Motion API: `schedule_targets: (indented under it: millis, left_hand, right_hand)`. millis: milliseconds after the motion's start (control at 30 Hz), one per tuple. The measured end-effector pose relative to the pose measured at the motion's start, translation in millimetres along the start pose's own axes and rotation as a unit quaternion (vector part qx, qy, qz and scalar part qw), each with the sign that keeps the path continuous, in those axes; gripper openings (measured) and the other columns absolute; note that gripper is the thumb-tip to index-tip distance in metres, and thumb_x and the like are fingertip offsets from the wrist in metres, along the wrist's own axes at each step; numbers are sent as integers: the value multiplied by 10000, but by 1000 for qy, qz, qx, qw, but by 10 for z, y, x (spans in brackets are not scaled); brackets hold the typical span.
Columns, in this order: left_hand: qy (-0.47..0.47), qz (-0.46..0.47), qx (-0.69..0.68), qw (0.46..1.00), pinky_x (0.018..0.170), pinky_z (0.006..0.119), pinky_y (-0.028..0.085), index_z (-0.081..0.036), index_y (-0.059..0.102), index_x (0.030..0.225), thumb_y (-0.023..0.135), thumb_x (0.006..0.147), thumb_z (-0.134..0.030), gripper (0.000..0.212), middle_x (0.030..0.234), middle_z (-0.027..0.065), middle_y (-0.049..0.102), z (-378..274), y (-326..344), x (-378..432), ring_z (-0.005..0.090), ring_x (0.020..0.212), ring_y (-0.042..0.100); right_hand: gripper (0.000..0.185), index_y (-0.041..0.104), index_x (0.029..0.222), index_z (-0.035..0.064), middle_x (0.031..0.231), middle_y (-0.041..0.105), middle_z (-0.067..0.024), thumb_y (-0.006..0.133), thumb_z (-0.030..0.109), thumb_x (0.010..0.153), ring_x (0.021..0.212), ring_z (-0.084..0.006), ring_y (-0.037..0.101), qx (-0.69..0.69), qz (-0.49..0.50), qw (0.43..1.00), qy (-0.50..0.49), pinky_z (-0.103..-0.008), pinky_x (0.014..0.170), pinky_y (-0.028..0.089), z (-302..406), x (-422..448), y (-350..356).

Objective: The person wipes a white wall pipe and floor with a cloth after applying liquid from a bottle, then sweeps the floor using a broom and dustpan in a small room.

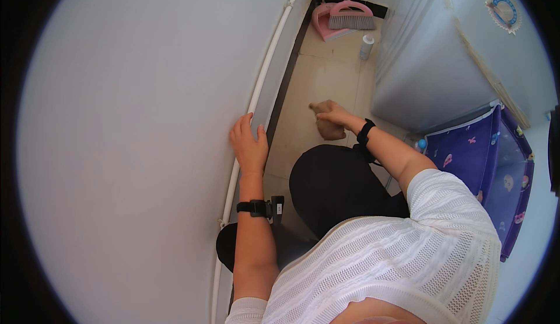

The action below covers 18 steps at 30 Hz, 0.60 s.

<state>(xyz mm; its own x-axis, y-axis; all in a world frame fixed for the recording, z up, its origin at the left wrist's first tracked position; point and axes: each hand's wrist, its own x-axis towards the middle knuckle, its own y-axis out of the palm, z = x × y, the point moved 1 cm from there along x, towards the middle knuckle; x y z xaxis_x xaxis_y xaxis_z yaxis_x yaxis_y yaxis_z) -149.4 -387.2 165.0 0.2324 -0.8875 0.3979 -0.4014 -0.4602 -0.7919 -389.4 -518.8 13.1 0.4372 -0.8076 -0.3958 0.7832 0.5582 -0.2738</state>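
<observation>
My right hand [334,113] grips a brown cloth [330,128] low over the tiled floor [323,74], in front of my black-clad knee. The cloth hangs bunched below the fingers. On the left, my left hand [249,142] rests against a white pipe [263,76] that runs along the wall, its fingers spread and nothing held in them. Each wrist wears a black strap, and a small black device is fixed to the left one.
A pink broom [351,16] and pink dustpan [323,22] stand in the far corner, near a white bottle [366,47]. To the right are a plastic-covered appliance or cabinet [433,61] and a purple patterned fabric container [463,144]. A blue-capped bottle [421,144] stands beside it.
</observation>
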Motion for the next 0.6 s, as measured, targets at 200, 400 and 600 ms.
schedule_targets:
  millis: [200, 400, 600]
  left_hand:
    - [17, 20, 98, 995, 946, 447, 290, -65, 466, 1207, 582, 767, -118, 458, 1217, 94, 437, 90, 140, -56, 298, 1108, 397]
    - [6, 31, 125, 992, 948, 439, 274, -84, 440, 1247, 608, 730, -120, 544, 1215, 102, 427, 38, 113, -66, 312, 1104, 384]
    - [-14, 58, 144, 988, 951, 448, 266, -83, 430, 1257, 617, 707, -99, 581, 1224, 110, 415, -18, 127, -48, 317, 1113, 374]
  right_hand:
    - [781, 299, 1250, -107, 1209, 441, -259, 649, 323, 700, 1095, -341, 482, 128, -169, 969, 130, -375, 889, 424, -705, 179, -443]
    - [824, 207, 1284, -107, 1240, 416, -280, 632, 318, 721, 1114, -360, 468, 67, -282, 939, 183, -385, 907, 411, -736, 317, -703]
    - [744, 234, 1268, -74, 1225, 432, -286, 587, 356, 775, 1027, -402, 520, -54, -338, 901, 265, -430, 870, 433, -860, 478, -788]
